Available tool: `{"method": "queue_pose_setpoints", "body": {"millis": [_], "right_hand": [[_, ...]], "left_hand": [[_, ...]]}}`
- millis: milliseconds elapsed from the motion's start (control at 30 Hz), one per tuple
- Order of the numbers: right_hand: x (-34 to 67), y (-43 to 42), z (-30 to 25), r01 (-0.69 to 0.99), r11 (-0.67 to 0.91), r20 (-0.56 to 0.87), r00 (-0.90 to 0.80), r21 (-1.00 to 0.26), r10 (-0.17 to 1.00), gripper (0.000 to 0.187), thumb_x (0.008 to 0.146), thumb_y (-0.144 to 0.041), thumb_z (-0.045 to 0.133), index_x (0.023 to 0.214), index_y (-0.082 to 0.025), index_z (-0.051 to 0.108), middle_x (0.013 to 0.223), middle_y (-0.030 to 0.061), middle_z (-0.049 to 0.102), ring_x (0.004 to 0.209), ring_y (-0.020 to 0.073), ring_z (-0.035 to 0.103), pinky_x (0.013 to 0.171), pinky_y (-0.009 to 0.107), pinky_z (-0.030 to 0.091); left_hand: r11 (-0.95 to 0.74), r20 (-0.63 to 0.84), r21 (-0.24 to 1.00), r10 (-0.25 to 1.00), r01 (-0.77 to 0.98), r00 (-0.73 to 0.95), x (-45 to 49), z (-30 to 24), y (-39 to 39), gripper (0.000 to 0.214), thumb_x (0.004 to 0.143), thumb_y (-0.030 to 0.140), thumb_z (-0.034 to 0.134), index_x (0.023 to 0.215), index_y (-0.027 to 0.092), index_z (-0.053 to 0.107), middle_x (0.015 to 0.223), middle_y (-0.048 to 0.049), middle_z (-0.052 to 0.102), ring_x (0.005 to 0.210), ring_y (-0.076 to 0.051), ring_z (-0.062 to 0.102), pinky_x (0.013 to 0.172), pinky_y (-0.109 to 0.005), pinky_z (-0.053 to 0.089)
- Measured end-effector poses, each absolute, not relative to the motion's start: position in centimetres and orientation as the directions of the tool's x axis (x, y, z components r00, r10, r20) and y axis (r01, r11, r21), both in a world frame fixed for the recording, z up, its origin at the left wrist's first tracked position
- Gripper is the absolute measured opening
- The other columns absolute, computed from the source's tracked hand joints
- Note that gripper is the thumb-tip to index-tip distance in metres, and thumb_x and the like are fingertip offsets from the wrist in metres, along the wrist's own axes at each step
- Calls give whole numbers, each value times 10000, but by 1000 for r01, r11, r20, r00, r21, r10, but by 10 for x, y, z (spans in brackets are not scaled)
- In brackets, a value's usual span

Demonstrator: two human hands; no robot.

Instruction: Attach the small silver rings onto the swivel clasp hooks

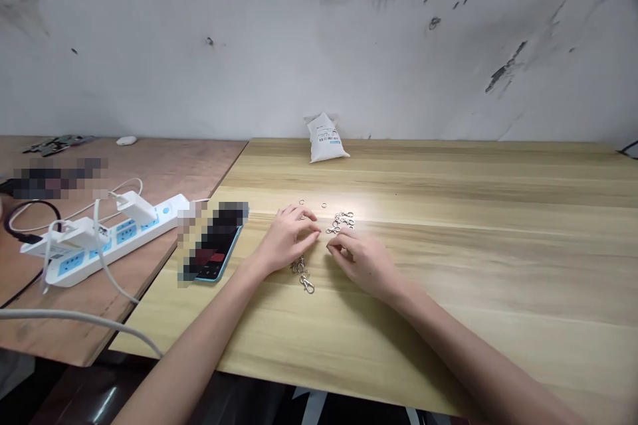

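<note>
My left hand [289, 239] hovers low over the wooden table with curved fingers. Its thumb stands apart from the fingertips, and I see nothing held between them. A shiny clasp [307, 285] and more small metal hardware lie just below this hand, partly hidden by it. Across a small gap, my right hand [363, 262] is closed, thumb and forefinger pinched; whatever they hold, if anything, is too small to name. Beyond its knuckles lies a group of silver swivel clasps [343, 219]. Two little metal rings, one on the left [302, 202] and one on the right [323, 205], lie farther back.
A white printed packet [327, 139] stands at the back by the wall [279, 66]. Left of my arm lies a phone [219, 246], partly blurred out. A white power strip [119, 239] with plugs and cables occupies the brown table [164, 159] at left.
</note>
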State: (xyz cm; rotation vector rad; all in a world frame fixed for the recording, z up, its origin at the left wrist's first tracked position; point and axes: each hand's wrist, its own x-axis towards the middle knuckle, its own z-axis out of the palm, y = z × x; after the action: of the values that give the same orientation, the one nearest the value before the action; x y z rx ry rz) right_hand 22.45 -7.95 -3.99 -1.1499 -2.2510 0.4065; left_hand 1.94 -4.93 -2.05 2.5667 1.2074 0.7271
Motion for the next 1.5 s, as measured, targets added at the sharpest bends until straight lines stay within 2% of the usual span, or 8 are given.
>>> {"method": "queue_pose_setpoints", "body": {"millis": [100,233,533,667,800,900,1133,1500], "right_hand": [[226,-77,-39,435,466,342,-336,-770,878,216,939,-276,516,866,-192,700,758,24,670,603,126,533,557,248,383],[228,-75,-38,270,320,267,-216,-908,939,248,923,-354,551,910,-194,740,772,38,696,624,146,539,563,264,398],[226,-77,-37,220,344,296,-227,-913,928,281,927,-397,553,896,-213,765,790,49,671,700,169,558,619,293,408],[225,-77,-38,215,339,269,-299,-916,916,284,938,-416,534,990,-228,740,871,56,646,736,165,544,612,285,408],[226,-78,-37,194,327,239,-373,-925,896,293,939,-424,527,874,-198,702,915,58,600,723,142,520,565,256,395],[227,-77,-37,180,286,211,-349,-941,913,303,933,-442,532,835,-184,658,815,30,581,624,115,481,525,242,375],[230,-75,-37,161,226,167,-314,-961,935,313,926,-463,531,846,-175,623,766,21,615,569,101,478,525,236,391],[229,-75,-38,104,174,128,-349,-979,928,326,912,-466,550,930,-176,699,712,18,629,524,94,470,487,227,374]], "left_hand": [[-670,367,484,740,563,564,24,-18,-53,118,906,251,589,889,242,706,1049,-30,664,1064,-209,577,966,-410,405],[-628,375,619,763,471,526,28,-16,-55,101,893,241,612,901,240,713,1057,-37,655,1060,-198,585,980,-410,426],[-554,373,741,809,379,454,36,-16,-57,72,859,220,646,854,215,717,986,-40,668,998,-198,601,933,-399,463],[-535,380,761,826,366,417,36,-16,-58,52,843,209,660,840,213,712,985,-38,661,1013,-200,599,946,-391,457],[-554,414,738,822,385,390,34,-16,-57,46,844,214,662,836,218,707,993,-35,657,1033,-198,590,960,-381,440],[-569,427,708,817,419,388,34,-16,-57,47,846,201,656,843,218,700,997,-31,657,1033,-195,587,958,-375,431],[-649,491,519,759,556,428,34,-17,-60,61,843,177,640,835,212,689,992,-30,655,1001,-202,580,940,-389,393],[-679,494,555,734,480,467,36,-14,-61,60,838,189,657,822,225,701,1009,-40,635,1033,-208,561,965,-399,415]]}}
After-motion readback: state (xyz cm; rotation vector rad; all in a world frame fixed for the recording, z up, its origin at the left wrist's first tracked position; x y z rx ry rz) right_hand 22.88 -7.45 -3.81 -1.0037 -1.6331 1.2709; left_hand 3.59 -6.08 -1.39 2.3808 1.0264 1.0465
